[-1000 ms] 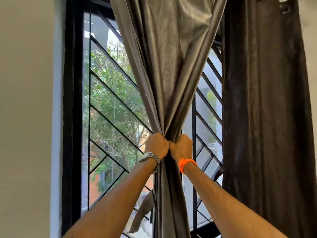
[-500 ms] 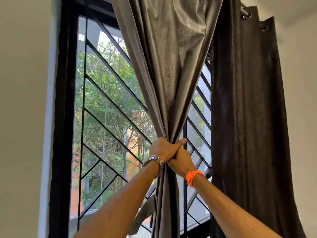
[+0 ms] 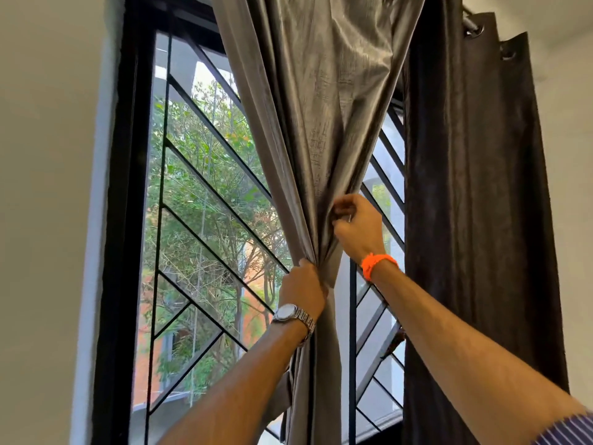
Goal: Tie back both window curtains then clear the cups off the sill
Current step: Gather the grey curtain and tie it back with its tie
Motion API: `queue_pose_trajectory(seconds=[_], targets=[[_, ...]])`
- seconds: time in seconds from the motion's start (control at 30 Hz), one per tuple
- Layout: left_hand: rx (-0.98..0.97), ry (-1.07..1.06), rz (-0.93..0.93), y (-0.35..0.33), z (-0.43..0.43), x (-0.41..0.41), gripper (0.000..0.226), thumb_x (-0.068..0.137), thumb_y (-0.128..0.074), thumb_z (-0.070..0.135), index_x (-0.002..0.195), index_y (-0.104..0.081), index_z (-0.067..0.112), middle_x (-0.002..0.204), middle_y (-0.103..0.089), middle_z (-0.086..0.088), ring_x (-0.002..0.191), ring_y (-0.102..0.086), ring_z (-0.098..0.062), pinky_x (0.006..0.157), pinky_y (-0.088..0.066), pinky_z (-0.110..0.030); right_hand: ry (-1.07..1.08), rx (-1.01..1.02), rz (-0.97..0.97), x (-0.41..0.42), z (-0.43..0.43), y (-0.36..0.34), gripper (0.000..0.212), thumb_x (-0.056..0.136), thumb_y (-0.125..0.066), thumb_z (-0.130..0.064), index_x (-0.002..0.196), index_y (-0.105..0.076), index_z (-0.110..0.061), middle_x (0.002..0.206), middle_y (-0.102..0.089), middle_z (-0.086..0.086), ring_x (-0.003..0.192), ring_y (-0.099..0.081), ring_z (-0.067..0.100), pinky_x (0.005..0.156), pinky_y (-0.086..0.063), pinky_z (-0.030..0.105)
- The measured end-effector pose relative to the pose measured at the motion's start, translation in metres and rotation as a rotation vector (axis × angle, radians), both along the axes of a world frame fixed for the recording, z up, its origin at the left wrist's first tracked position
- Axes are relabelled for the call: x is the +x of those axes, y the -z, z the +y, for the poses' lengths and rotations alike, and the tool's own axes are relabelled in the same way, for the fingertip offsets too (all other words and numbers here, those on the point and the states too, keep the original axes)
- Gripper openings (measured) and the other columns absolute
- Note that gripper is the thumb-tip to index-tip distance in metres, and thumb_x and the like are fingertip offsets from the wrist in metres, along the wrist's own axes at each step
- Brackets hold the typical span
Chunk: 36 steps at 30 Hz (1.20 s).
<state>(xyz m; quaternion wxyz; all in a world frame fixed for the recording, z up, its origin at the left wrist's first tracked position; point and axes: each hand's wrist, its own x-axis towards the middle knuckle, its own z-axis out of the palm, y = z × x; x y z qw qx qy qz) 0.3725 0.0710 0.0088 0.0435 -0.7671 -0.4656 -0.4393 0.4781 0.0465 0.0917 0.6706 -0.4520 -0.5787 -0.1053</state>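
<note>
**A:** Where is the cloth, and who has it?

**B:** The grey curtain (image 3: 321, 123) drops from twelve o'clock to the middle of the view and is bunched to a narrow waist there. The left hand (image 3: 303, 290) is clenched round that waist, enclosing the gathered folds. The right hand (image 3: 356, 226), at one o'clock from the left, pinches a single fold between its fingers (image 3: 343, 209) and thumb.

**A:** And the other one?

**B:** The dark curtain (image 3: 475, 220) hangs loose at three o'clock, untied, with neither hand on it. The window grille (image 3: 208, 187) shows bare at nine o'clock. The sill and cups are out of view.

**A:** How will the fabric behave?

**B:** It looks soft with a sheen, so probably slippery. I'd judge it light enough for one hand, but the folds would likely spill if the grip slackens. I can see no tie-back, so I can't tell what will bind it.

**A:** Best place to hold it?

**B:** At the waist, where it is narrowest, with the whole bundle enclosed. The pinch above suits tidying a pleat, and I doubt it would carry the cloth alone.
</note>
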Motion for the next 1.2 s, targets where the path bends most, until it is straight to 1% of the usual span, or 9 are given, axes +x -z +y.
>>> queue_pose_trajectory(seconds=[0.2,0.3,0.37,0.57,0.63,0.77,0.9,1.0,1.2], targets=[[-0.007,-0.022,-0.034,-0.004,0.005,0.001,0.029,0.090,-0.054,0.007,0.117,-0.047,-0.001,0.111,-0.064,-0.022,0.104,-0.062,-0.042,0.078,-0.049,-0.043,0.021,-0.052,0.190,-0.007,0.029,-0.006,0.044,0.082,-0.069,-0.016,0.121,-0.053,-0.005,0.106,-0.065,0.010,0.093,-0.061,0.019,0.079,-0.045,0.023],[0.031,0.015,-0.158,-0.004,0.009,0.006,0.090,0.084,-0.063,0.009,0.152,-0.003,0.006,0.110,-0.065,-0.020,0.091,-0.066,-0.041,0.068,-0.049,-0.041,-0.011,-0.063,0.246,-0.007,0.037,-0.019,0.065,0.080,-0.074,-0.034,0.131,-0.044,-0.005,0.110,-0.065,0.011,0.106,-0.062,0.026,0.087,-0.048,0.028],[0.085,0.058,-0.217,-0.002,0.005,0.006,0.116,0.078,-0.066,0.004,0.150,0.023,0.019,0.110,-0.065,-0.021,0.078,-0.066,-0.039,0.057,-0.043,-0.036,0.034,-0.075,0.257,-0.003,0.042,-0.031,0.075,0.079,-0.075,-0.037,0.136,-0.040,-0.004,0.124,-0.061,0.016,0.118,-0.056,0.030,0.097,-0.046,0.034],[0.172,0.043,-0.164,0.003,0.000,0.003,0.123,0.077,-0.064,0.004,0.143,0.037,0.027,0.139,-0.050,-0.021,0.071,-0.065,-0.038,0.055,-0.043,-0.036,0.089,-0.017,0.266,-0.002,0.040,-0.061,0.030,0.081,-0.071,-0.022,0.105,-0.067,-0.004,0.092,-0.069,0.016,0.096,-0.065,0.030,0.086,-0.052,0.033],[0.180,0.024,-0.144,0.002,-0.001,0.000,0.120,0.077,-0.060,0.004,0.141,0.038,0.027,0.139,-0.051,-0.020,0.069,-0.065,-0.037,0.052,-0.043,-0.036,0.137,0.045,0.132,-0.015,0.036,-0.061,0.010,0.080,-0.065,-0.016,0.080,-0.069,-0.007,0.075,-0.068,0.015,0.078,-0.064,0.030,0.069,-0.050,0.031],[0.155,0.019,-0.166,0.005,-0.010,-0.010,0.112,0.080,-0.055,0.007,0.143,0.035,0.026,0.139,-0.053,-0.017,0.071,-0.066,-0.036,0.055,-0.045,-0.036,0.235,0.098,-0.088,-0.051,0.026,-0.060,0.015,0.076,-0.057,-0.013,0.063,-0.058,-0.005,0.058,-0.057,0.012,0.061,-0.053,0.029,0.055,-0.043,0.035],[0.140,-0.018,-0.189,0.009,-0.013,-0.033,0.104,0.081,-0.054,0.012,0.150,0.024,0.016,0.119,-0.064,-0.017,0.076,-0.066,-0.038,0.061,-0.047,-0.037,0.188,0.159,-0.138,-0.089,0.018,-0.060,0.032,0.073,-0.055,-0.010,0.051,-0.033,-0.013,0.047,-0.030,0.001,0.058,-0.034,0.028,0.056,-0.028,0.032],[0.146,-0.058,-0.211,0.009,-0.012,-0.058,0.104,0.081,-0.055,0.015,0.150,0.022,0.014,0.103,-0.068,-0.015,0.075,-0.067,-0.037,0.061,-0.051,-0.039,0.143,0.188,-0.134,-0.116,0.016,-0.060,0.020,0.072,-0.054,-0.011,0.056,-0.044,-0.007,0.051,-0.036,0.005,0.055,-0.039,0.030,0.054,-0.029,0.033],[0.085,-0.092,-0.330,-0.001,-0.025,-0.116,0.093,0.085,-0.058,0.015,0.153,0.004,0.009,0.114,-0.065,-0.014,0.098,-0.064,-0.040,0.076,-0.047,-0.043,0.033,0.243,-0.163,-0.202,0.005,-0.052,0.032,0.068,-0.050,-0.015,0.049,-0.025,-0.014,0.058,-0.032,0.007,0.060,-0.029,0.026,0.058,-0.021,0.034]])
